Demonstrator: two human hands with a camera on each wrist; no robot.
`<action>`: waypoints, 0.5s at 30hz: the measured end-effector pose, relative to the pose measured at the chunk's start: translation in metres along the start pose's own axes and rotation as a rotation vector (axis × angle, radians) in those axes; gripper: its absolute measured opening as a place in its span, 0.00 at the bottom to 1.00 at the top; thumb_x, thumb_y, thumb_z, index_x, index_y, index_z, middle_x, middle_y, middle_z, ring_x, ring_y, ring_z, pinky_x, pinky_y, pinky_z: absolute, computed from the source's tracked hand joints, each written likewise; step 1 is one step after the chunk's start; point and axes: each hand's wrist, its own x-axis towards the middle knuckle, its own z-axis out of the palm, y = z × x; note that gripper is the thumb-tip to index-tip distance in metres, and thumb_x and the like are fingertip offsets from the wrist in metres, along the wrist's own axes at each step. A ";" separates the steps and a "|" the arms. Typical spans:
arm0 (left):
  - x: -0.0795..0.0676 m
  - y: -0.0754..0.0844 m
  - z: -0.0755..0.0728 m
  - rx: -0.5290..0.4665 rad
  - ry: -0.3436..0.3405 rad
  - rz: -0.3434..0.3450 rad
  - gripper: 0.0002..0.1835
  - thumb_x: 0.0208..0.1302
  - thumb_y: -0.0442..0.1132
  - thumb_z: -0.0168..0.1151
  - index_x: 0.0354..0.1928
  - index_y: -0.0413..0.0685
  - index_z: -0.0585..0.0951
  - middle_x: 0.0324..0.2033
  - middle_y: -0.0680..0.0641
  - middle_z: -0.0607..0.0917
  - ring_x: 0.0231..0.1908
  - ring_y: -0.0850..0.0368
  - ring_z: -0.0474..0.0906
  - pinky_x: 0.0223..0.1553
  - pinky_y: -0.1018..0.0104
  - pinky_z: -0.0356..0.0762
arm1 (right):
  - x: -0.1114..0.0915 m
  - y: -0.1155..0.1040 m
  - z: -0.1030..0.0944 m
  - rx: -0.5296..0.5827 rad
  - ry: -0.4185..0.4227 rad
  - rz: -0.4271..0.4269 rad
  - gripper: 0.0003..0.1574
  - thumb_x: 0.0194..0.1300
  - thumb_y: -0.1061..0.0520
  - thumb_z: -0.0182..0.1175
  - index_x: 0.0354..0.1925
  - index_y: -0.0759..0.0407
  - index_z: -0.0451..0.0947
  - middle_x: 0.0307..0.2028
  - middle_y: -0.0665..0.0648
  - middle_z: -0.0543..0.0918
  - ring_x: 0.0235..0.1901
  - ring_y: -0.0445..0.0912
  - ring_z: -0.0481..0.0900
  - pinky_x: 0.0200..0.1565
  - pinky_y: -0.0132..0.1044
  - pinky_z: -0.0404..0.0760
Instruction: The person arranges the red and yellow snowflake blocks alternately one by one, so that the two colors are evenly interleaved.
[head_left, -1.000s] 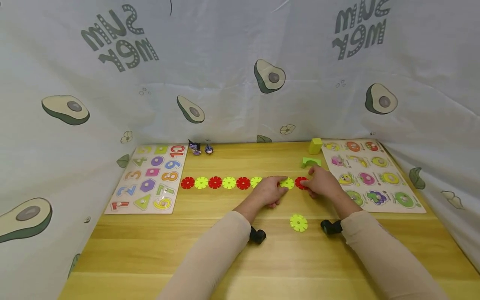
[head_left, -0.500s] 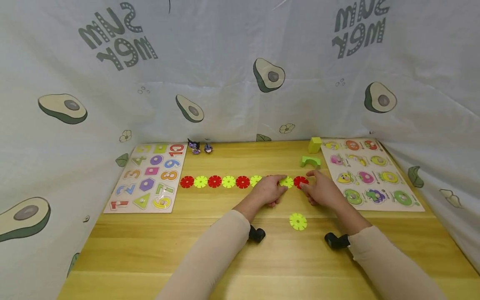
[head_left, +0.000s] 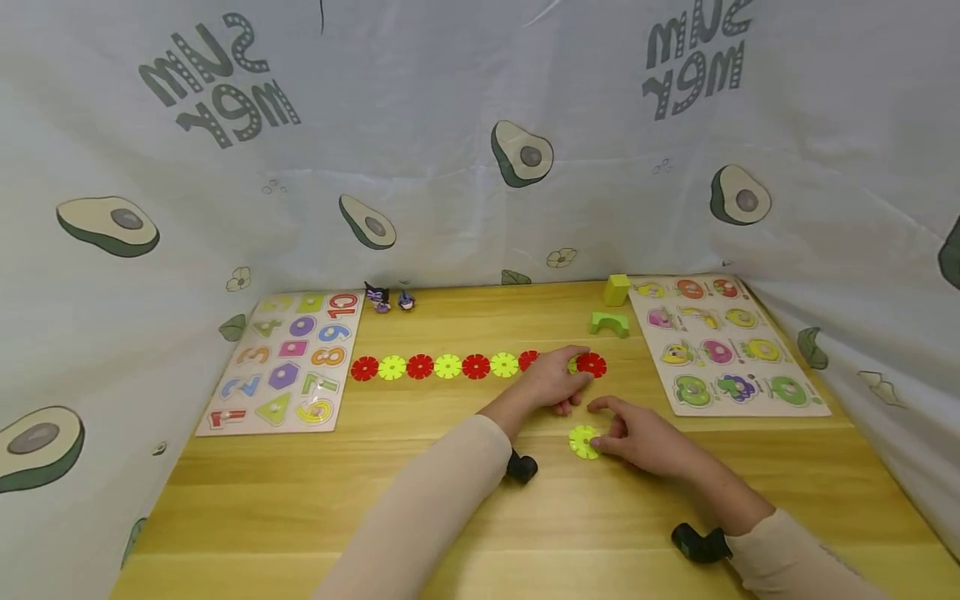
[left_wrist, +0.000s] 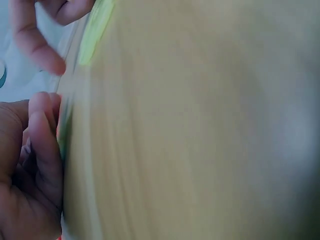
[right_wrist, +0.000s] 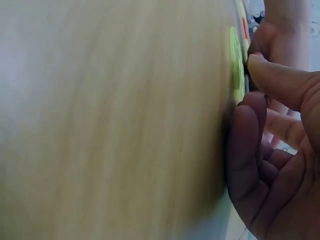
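Observation:
A row of red and yellow notched plastic discs lies flat across the table, a red disc (head_left: 592, 365) at its right end. Beside it, my left hand (head_left: 551, 379) pinches a yellow disc (head_left: 573, 365) edge to edge between forefinger and thumb, covering much of it. Nearer to me lies a loose yellow disc (head_left: 582, 442). My right hand (head_left: 645, 437) has its thumb at that disc's right edge, forefinger raised apart from it. In the right wrist view, the thumb (right_wrist: 280, 82) comes close over the loose disc, the other fingers loosely bent.
A number puzzle board (head_left: 281, 367) lies at left, a fruit puzzle board (head_left: 727, 350) at right. Behind the row stand a green arch block (head_left: 609, 323) and a yellow block (head_left: 617, 290). Two small figurines (head_left: 377, 297) sit by the curtain (head_left: 420, 125).
My right hand has let go of the red disc at the row's end and moved toward me to the loose yellow disc. My left hand stays at the row.

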 end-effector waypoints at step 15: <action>0.011 0.004 0.012 0.154 0.041 -0.063 0.22 0.67 0.47 0.54 0.62 0.70 0.68 0.10 0.49 0.76 0.07 0.56 0.71 0.11 0.68 0.72 | -0.003 -0.006 0.006 -0.132 0.017 -0.074 0.21 0.53 0.50 0.68 0.45 0.49 0.73 0.22 0.50 0.69 0.21 0.42 0.66 0.22 0.33 0.64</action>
